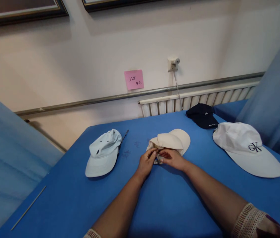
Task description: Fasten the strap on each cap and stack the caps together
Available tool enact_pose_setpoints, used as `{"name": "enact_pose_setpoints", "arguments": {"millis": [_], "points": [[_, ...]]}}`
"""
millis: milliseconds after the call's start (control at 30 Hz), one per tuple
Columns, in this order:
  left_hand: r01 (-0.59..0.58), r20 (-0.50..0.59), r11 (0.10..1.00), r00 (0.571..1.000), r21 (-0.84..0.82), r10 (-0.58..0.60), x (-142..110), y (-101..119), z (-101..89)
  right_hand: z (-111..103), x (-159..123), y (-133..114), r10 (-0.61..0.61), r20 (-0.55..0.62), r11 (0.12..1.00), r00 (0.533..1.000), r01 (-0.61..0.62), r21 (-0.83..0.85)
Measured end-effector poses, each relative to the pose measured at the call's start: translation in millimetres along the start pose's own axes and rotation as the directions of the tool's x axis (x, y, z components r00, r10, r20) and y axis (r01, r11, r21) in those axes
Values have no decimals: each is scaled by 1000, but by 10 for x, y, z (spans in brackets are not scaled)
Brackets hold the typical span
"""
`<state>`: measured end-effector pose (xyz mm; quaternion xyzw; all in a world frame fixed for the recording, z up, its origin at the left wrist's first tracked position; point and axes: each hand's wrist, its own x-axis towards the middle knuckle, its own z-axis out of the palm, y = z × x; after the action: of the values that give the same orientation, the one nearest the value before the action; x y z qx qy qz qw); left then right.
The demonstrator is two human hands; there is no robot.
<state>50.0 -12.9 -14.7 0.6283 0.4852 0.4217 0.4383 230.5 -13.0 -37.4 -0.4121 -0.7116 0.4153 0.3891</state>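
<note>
A cream baseball cap (171, 140) lies in the middle of the blue table, its brim pointing away to the right and its back opening toward me. My left hand (148, 162) pinches the left part of the cap's back strap. From the right, my right hand (171, 158) grips the strap near its buckle, fingers bent close to the left hand's. The fingers partly hide the strap and buckle, so I cannot tell if it is fastened. To the left sits a pale blue cap (102, 152) with a small dark logo.
A white cap with dark letters (244, 145) lies on the right, with a navy cap (201, 115) behind it. A thin stick (28, 208) rests near the table's left edge (55, 165). Blue curtains (3, 155) flank the table; a radiator (159, 107) and metal rail stand behind.
</note>
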Motion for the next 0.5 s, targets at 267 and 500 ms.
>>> {"name": "enact_pose_setpoints", "arguments": {"millis": [267,500], "points": [[-236,182,835,969,497,166,-137,67,-213,127,-32,-111,-210,44,904,977,211,-373],[-201,69,746,976,635,204,-69,101,-276,103,-66,-250,-258,-108,905,960,201,-375]]}}
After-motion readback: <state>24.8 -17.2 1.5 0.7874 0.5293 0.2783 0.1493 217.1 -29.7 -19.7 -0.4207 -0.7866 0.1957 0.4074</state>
